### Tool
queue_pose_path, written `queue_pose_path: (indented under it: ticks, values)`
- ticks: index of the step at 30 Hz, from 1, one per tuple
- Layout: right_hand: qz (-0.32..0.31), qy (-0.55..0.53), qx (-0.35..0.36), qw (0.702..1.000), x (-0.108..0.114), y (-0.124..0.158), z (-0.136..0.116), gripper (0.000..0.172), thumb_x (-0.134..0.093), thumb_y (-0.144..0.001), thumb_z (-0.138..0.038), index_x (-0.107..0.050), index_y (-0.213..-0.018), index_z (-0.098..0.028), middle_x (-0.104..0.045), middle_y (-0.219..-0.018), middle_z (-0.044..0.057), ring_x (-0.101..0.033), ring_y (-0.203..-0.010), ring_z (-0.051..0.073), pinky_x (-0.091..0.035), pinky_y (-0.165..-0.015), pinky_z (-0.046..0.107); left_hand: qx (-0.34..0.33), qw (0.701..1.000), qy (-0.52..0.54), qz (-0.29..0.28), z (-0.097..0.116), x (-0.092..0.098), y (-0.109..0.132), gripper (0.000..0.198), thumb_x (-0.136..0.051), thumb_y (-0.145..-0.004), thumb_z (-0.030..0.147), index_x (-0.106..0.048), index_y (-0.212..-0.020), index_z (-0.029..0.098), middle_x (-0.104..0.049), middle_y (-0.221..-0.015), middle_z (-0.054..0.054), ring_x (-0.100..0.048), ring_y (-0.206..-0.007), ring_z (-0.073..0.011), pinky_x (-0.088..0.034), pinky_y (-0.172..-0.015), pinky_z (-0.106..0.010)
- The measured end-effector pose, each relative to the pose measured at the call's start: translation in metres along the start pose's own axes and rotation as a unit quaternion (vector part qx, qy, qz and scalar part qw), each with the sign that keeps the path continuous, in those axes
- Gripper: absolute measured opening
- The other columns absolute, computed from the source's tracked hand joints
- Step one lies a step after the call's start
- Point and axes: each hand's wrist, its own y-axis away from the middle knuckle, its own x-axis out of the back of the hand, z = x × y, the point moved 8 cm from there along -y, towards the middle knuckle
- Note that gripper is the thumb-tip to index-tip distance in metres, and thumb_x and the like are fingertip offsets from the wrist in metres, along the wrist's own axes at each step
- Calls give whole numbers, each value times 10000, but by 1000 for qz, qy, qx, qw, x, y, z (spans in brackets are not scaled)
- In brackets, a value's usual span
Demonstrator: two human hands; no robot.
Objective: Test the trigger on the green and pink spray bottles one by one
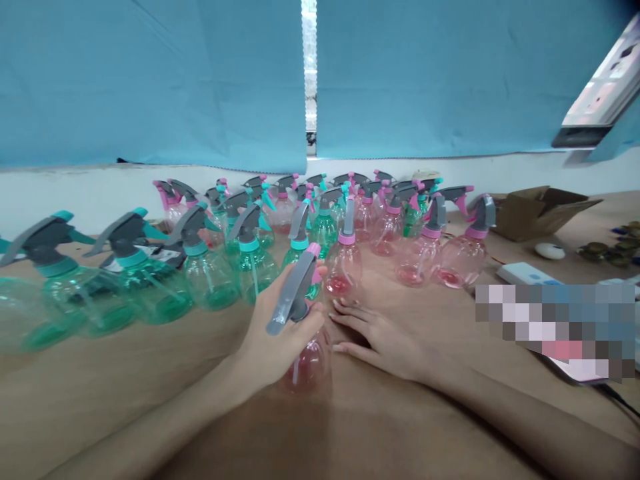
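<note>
My left hand is wrapped around the neck of a pink spray bottle, just under its grey and pink trigger head. This bottle stands upright close to me. Just right of it my right hand lies low over the table, fingers stretched forward and apart, holding nothing. Its fingertips are near the base of another pink spray bottle. Beyond my left hand a row of green spray bottles runs off to the left, and one is partly hidden behind that hand.
Several more pink and green bottles stand toward the wall. On the right are an open cardboard box, a white oval object, a white box and a blurred-out device with a cable. Blue curtains hang behind the wooden table.
</note>
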Motion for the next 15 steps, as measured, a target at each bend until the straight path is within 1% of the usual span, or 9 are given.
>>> queue_pose_path:
  ticks: [5, 11, 15]
  values:
    - [6, -4, 4, 1000, 0, 0, 1, 580, -452, -865, -535, -418, -1346, -213, -490, -1340, 91, -388, -1279, 259, -328, -1050, 475, -3, 1000, 6, 5, 1, 0, -1, 454, -515, -774, 170, -498, -1210, 295, -643, -843, 10, -555, -628, -135, -440, -592, -251]
    - [-2, 1, -2, 1000, -2, 0, 2, 588, -446, -864, -543, -425, -1342, -200, -476, -1352, 94, -387, -1280, 254, -327, -1053, 464, 4, 1000, 5, 3, 1, 0, 0, 418, -523, -783, 201, -509, -1193, 280, -627, -762, 12, -550, -604, -140, -433, -573, -256]
    - [1, -6, 1, 1000, -2, 0, 1, 577, -450, -868, -530, -413, -1350, -214, -485, -1345, 92, -397, -1273, 255, -328, -1051, 468, 8, 1000, 18, 10, 2, 2, 1, 442, -537, -769, 184, -502, -1199, 282, -624, -762, 15, -553, -604, -140, -431, -563, -250]
